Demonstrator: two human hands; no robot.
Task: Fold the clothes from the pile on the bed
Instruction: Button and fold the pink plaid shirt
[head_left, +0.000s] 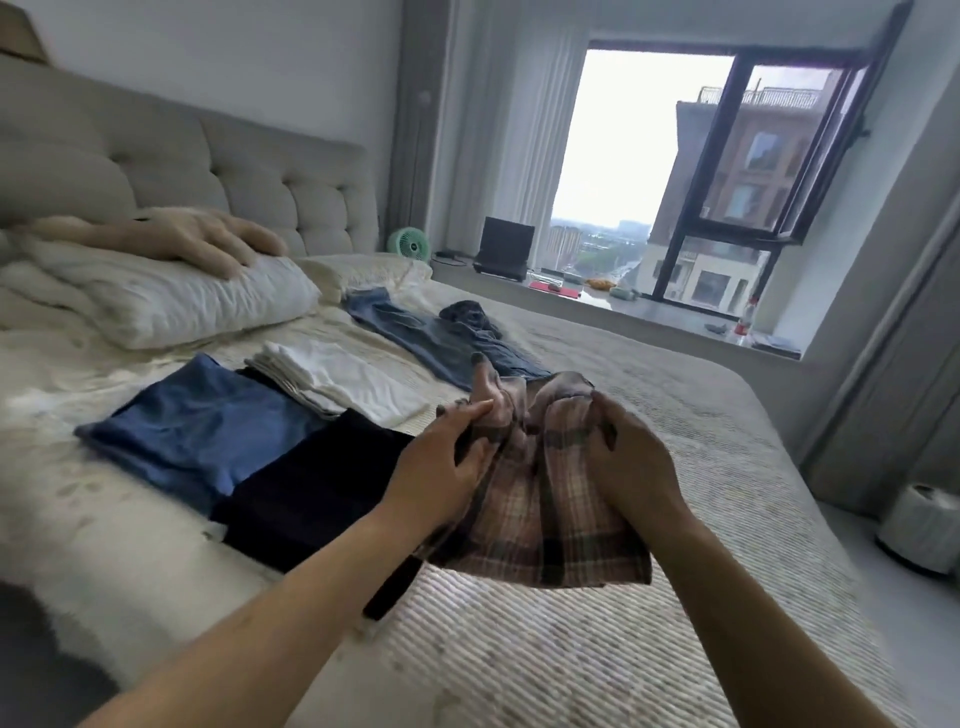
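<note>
A pink and grey plaid garment (545, 514) hangs bunched above the bed (649, 649), held at its top edge by both hands. My left hand (441, 462) pinches its left side and my right hand (628, 457) grips its right side. To the left lie folded clothes: a blue piece (202, 426), a black piece (311, 493) and a white piece (343, 379). Behind the plaid garment, jeans (436, 338) lie stretched out with a dark crumpled garment (467, 314) beside them.
A white pillow (171, 296) sits at the tufted headboard (208, 156), with a plush toy (171, 234) on it. A window ledge (649, 306) beyond the bed holds a laptop (504, 249), a green fan (409, 248) and a bottle (744, 317). A white appliance (924, 525) stands on the floor at right.
</note>
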